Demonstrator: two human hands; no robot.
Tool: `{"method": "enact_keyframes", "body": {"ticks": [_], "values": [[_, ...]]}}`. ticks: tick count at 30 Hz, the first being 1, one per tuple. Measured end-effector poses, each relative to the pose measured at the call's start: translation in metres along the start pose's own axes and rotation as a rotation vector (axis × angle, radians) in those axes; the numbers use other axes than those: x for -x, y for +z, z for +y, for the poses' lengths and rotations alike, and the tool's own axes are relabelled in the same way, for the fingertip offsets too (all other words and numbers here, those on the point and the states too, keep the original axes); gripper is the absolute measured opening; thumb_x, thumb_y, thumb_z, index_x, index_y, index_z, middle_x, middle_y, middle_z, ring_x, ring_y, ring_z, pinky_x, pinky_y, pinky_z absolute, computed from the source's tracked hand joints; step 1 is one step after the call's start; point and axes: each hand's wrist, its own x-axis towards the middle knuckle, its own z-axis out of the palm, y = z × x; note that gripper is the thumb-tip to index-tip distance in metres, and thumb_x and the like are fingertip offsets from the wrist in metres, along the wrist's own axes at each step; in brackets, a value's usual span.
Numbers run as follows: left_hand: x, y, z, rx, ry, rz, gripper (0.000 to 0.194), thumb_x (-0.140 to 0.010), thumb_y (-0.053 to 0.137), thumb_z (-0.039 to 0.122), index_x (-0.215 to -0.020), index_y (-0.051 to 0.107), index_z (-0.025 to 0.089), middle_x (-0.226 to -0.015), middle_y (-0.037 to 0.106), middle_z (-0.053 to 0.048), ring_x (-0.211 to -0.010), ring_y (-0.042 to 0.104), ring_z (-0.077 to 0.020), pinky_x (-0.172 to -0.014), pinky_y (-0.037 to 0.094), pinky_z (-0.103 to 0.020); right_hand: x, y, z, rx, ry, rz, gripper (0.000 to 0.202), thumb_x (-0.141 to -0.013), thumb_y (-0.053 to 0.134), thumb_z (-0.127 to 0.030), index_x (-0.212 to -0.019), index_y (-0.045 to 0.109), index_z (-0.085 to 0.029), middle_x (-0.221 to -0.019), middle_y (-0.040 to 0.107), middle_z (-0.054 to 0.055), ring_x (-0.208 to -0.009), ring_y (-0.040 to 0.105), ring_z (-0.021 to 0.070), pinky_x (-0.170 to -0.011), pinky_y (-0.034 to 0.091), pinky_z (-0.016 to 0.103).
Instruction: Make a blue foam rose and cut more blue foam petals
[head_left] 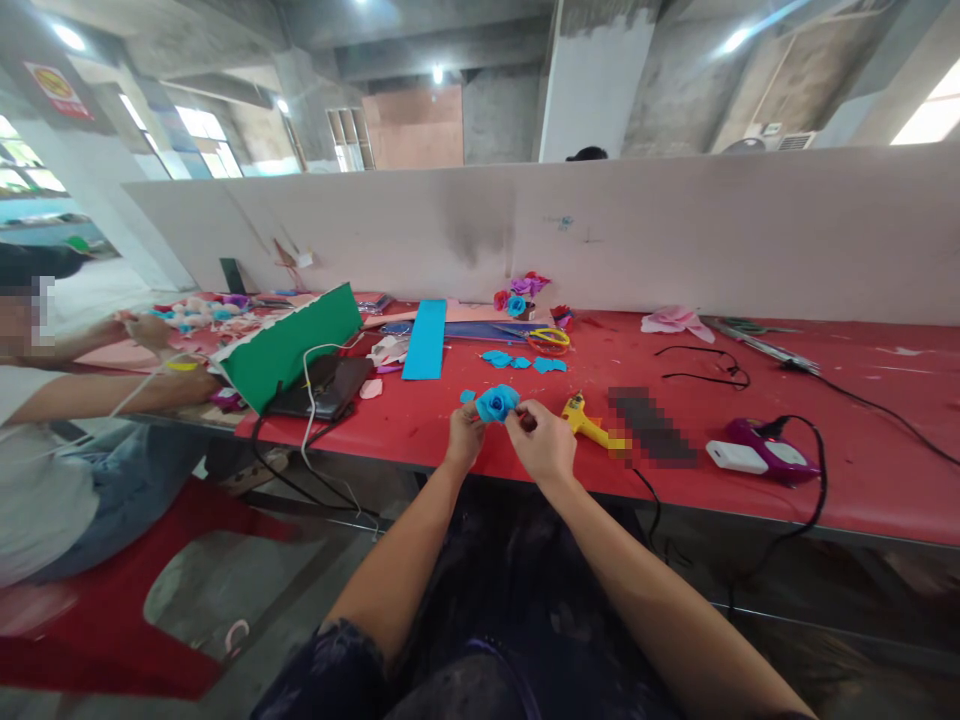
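Observation:
Between my two hands is a blue paper flower (496, 403), held up over the table's front edge. My left hand (466, 436) is closed on it from below on the left. The fingers of my right hand (543, 438) pinch at its right side. Behind the flower lie several loose blue petals (517, 361). Just right of my right hand, a yellow glue gun (589, 422) rests on the red table (637, 350).
Scissors (550, 341), a blue paper strip (425, 340) and finished flowers (517, 295) lie farther back. A green board (292, 345) stands left, beside a co-worker (67, 440). At right are glasses (709, 368) and a purple power strip (772, 452) with cords.

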Motion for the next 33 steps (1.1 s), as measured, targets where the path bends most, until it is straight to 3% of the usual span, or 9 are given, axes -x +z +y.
{"method": "enact_keyframes", "body": {"ticks": [9,16,18,22,28,33], "values": [[0.000,0.000,0.000,-0.149,0.003,0.074,0.010,-0.067,0.068,0.027,-0.066,0.067,0.017,-0.068,0.066,0.000,-0.073,0.059,-0.0175,-0.077,0.048,-0.033,0.004,0.001,0.010,0.018,-0.011,0.003,0.029,-0.088,0.045,-0.041,-0.070,0.059,-0.023,-0.059,0.060,-0.001,-0.057,0.053,0.0154,-0.052,0.026,0.025],[0.001,-0.005,0.006,-0.315,-0.011,0.093,0.012,-0.070,0.065,0.024,-0.060,0.065,0.017,-0.054,0.057,0.004,-0.062,0.054,-0.0148,-0.068,0.045,-0.028,0.007,0.022,0.042,0.012,-0.081,-0.154,0.029,-0.086,0.047,-0.036,-0.067,0.062,-0.021,-0.055,0.059,0.000,-0.051,0.052,0.0140,-0.052,0.029,0.024],[0.000,-0.003,0.007,-0.332,-0.013,0.080,0.013,-0.072,0.065,0.027,-0.064,0.067,0.017,-0.058,0.060,0.002,-0.066,0.057,-0.0162,-0.071,0.046,-0.029,0.008,0.025,0.046,0.024,-0.112,-0.195,0.027,-0.086,0.049,-0.036,-0.069,0.064,-0.021,-0.057,0.062,0.000,-0.053,0.055,0.0143,-0.052,0.029,0.024],[0.000,-0.001,0.009,-0.340,-0.005,0.050,0.015,-0.076,0.064,0.031,-0.073,0.070,0.018,-0.068,0.067,-0.001,-0.076,0.061,-0.0186,-0.076,0.047,-0.030,0.009,0.025,0.047,0.054,-0.146,-0.218,0.027,-0.088,0.048,-0.034,-0.073,0.066,-0.021,-0.063,0.067,0.001,-0.059,0.061,0.0153,-0.053,0.031,0.023],[0.002,-0.005,0.009,-0.392,0.001,0.104,0.019,-0.073,0.063,0.023,-0.056,0.056,0.018,-0.054,0.054,0.003,-0.059,0.050,-0.0133,-0.063,0.042,-0.026,0.011,0.024,0.047,0.105,-0.191,-0.234,0.023,-0.087,0.050,-0.031,-0.079,0.069,-0.022,-0.068,0.071,0.002,-0.063,0.064,0.0165,-0.054,0.031,0.024],[0.001,-0.004,0.008,-0.389,0.002,0.122,0.014,-0.071,0.063,0.022,-0.059,0.057,0.019,-0.064,0.060,0.001,-0.070,0.054,-0.0155,-0.070,0.044,-0.027,0.012,0.023,0.047,0.133,-0.209,-0.247,0.023,-0.088,0.050,-0.030,-0.081,0.070,-0.021,-0.072,0.072,0.003,-0.066,0.064,0.0167,-0.056,0.032,0.024]]}}
